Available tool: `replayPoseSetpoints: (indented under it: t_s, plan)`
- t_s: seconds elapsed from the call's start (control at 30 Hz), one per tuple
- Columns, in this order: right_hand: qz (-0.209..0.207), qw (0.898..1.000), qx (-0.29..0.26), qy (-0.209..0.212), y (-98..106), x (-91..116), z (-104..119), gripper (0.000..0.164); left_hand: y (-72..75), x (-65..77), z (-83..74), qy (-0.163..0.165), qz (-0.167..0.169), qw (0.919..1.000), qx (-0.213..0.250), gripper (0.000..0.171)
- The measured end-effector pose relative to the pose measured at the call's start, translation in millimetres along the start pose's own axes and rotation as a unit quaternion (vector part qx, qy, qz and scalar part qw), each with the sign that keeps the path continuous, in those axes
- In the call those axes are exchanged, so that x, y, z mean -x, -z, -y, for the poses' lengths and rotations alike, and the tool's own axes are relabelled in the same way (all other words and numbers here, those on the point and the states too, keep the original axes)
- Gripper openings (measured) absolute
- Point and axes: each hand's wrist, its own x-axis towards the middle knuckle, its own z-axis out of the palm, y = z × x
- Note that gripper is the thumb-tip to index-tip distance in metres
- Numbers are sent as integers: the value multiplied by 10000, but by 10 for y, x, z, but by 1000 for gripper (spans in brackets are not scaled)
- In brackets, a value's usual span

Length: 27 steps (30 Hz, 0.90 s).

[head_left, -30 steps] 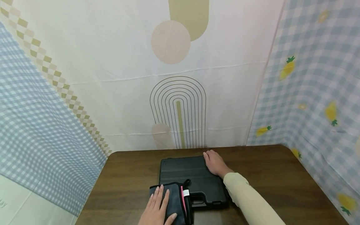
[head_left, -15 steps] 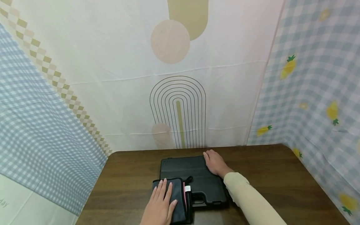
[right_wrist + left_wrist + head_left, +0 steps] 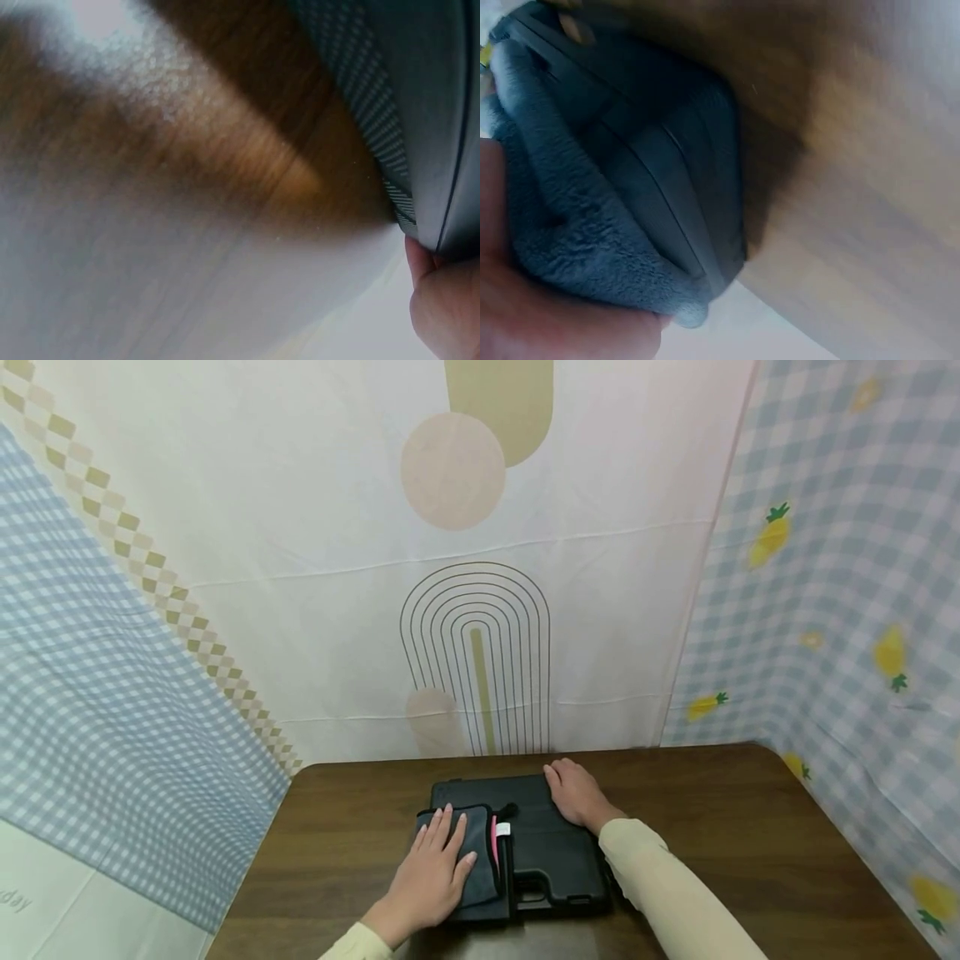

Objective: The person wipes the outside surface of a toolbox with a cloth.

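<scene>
A black hard plastic carrying case lies flat on the wooden table, its handle toward me. My left hand rests with straight fingers on a folded dark grey cloth, pressing it onto the case's left part. The cloth has black trim, a pink edge, a white tag and a small black loop. In the left wrist view the fuzzy cloth bunches beside the thumb, over the case's edge. My right hand holds the case at its far right corner; in the right wrist view fingers bend around that corner.
The brown wooden table has rounded far corners. Close behind it hangs a white cloth with printed arches. Checked blue cloths hang at the left and right.
My left hand has slid the cloth forward and slightly right, from the case's near edge farther up its lid. My right hand and the case stay in place.
</scene>
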Motion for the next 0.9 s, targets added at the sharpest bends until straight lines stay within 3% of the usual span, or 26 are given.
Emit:
replayPoseSetpoints:
  t_s: [0.17,0.6,0.9]
  plan:
    - [-4,10000,51,42,14,-12,-15,43,5,-219,113,-88,-61,9999,-124,66]
    - [31,9998,181,76,39,-26,-45,39,103,-749,215,-19,206,9990,-400,63]
    - [9,9997,168,193,1,-10,-34,39,58,-848,306,-8,24,9994,-355,67]
